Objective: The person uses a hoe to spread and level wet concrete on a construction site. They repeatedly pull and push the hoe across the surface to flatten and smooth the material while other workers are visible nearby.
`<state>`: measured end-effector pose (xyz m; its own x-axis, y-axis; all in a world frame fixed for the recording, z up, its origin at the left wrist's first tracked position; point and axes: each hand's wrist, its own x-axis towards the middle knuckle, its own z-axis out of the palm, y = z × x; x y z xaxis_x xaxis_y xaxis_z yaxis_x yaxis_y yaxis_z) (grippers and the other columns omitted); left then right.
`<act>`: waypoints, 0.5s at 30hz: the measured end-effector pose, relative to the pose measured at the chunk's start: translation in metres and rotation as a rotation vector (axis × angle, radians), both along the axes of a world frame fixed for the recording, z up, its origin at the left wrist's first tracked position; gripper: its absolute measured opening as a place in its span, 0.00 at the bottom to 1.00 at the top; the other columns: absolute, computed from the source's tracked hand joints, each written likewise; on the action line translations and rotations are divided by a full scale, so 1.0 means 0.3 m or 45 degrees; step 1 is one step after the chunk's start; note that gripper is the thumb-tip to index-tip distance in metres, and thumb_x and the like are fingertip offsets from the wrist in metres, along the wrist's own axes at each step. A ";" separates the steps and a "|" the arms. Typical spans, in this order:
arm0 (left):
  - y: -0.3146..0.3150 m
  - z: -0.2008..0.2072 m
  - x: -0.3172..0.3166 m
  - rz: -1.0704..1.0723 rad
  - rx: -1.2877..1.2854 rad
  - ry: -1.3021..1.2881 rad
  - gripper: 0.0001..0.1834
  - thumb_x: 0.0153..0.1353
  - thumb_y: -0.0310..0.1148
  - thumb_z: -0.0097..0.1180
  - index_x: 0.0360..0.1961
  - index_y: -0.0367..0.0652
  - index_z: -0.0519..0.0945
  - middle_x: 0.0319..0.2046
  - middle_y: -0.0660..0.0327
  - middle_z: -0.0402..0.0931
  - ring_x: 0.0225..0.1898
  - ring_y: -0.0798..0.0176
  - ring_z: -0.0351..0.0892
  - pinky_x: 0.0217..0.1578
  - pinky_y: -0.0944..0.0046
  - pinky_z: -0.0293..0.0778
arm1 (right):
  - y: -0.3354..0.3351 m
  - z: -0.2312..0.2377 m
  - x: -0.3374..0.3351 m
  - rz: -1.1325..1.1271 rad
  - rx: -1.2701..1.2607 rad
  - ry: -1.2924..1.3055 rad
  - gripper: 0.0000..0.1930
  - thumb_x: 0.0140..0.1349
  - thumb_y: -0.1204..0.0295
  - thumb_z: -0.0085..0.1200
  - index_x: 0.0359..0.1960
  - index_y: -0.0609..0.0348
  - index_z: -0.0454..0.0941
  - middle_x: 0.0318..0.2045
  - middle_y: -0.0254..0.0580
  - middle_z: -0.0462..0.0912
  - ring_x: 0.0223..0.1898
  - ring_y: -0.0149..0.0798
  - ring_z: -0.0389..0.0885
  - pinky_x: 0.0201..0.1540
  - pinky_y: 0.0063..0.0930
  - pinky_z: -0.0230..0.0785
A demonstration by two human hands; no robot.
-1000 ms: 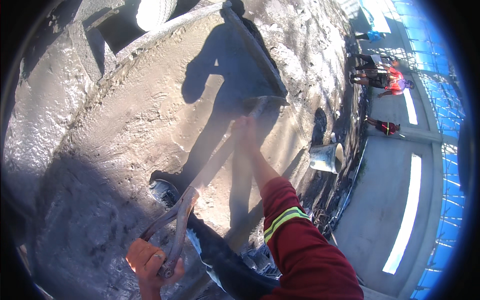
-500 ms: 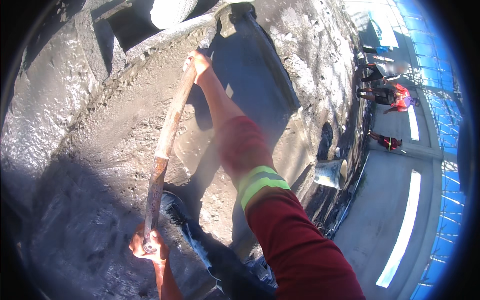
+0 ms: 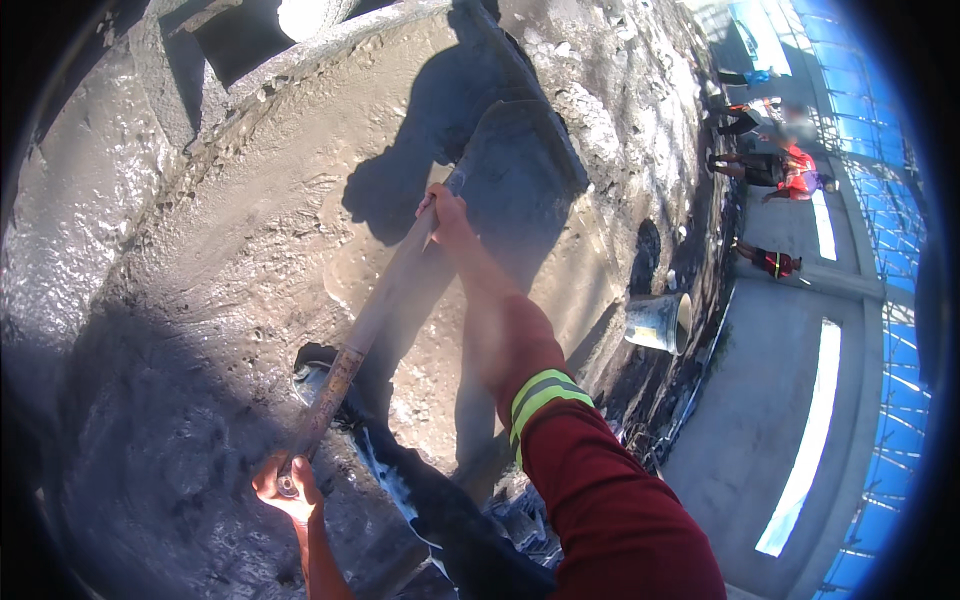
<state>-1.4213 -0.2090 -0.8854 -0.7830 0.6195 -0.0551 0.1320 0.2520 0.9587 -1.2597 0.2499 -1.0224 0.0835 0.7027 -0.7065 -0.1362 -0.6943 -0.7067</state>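
A long-handled tool (image 3: 398, 268) with a worn, mud-smeared shaft slants across the wet grey mix (image 3: 270, 215). My right hand (image 3: 447, 213) is closed around the shaft near its far end. At the near end, my left hand (image 3: 290, 487) wraps the butt of the handle, thumb up along it. The tool's head lies in shadow among the grey mix, and its shape is hard to make out. My right sleeve (image 3: 610, 470) is dark red with a reflective band. Beneath the handle shows my muddy boot (image 3: 312, 378).
Rough grey blocks (image 3: 165, 75) border the mix at the far left. A mud-streaked bucket (image 3: 657, 323) lies on its side at the right. Several people (image 3: 790, 172) stand farther off, beside a pale wall (image 3: 760, 400). A straight dark edge (image 3: 555, 130) bounds the mix at the far right.
The far end of the tool has swung right and come nearer, with my right hand moving right and toward me. My left hand stays almost in place on the butt.
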 end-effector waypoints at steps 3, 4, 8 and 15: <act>-0.048 0.087 0.045 -0.277 0.141 0.119 0.12 0.57 0.36 0.60 0.27 0.38 0.74 0.17 0.58 0.71 0.18 0.64 0.68 0.20 0.62 0.63 | -0.122 0.042 0.185 -0.090 -0.002 0.213 0.05 0.59 0.72 0.55 0.29 0.57 0.72 0.19 0.38 0.73 0.20 0.38 0.74 0.25 0.33 0.72; -0.067 0.109 0.055 -0.301 0.270 0.209 0.12 0.56 0.35 0.60 0.26 0.38 0.74 0.18 0.58 0.71 0.18 0.63 0.68 0.21 0.61 0.64 | -0.172 0.075 0.240 -0.167 -0.041 0.336 0.05 0.58 0.72 0.55 0.28 0.57 0.71 0.18 0.37 0.72 0.19 0.37 0.74 0.25 0.32 0.72; -0.241 0.186 0.029 -0.156 0.304 0.258 0.13 0.56 0.36 0.58 0.22 0.37 0.73 0.18 0.58 0.71 0.20 0.57 0.70 0.23 0.58 0.67 | -0.398 0.202 0.264 -0.291 -0.054 0.405 0.06 0.57 0.72 0.54 0.28 0.55 0.69 0.18 0.36 0.70 0.18 0.35 0.72 0.23 0.32 0.72; -0.648 0.243 0.029 0.484 -0.265 0.089 0.22 0.63 0.44 0.48 0.23 0.34 0.74 0.19 0.55 0.73 0.20 0.58 0.72 0.24 0.58 0.68 | -0.621 0.207 -0.262 0.101 -0.044 0.116 0.10 0.56 0.76 0.57 0.36 0.61 0.68 0.19 0.37 0.69 0.17 0.33 0.72 0.20 0.32 0.70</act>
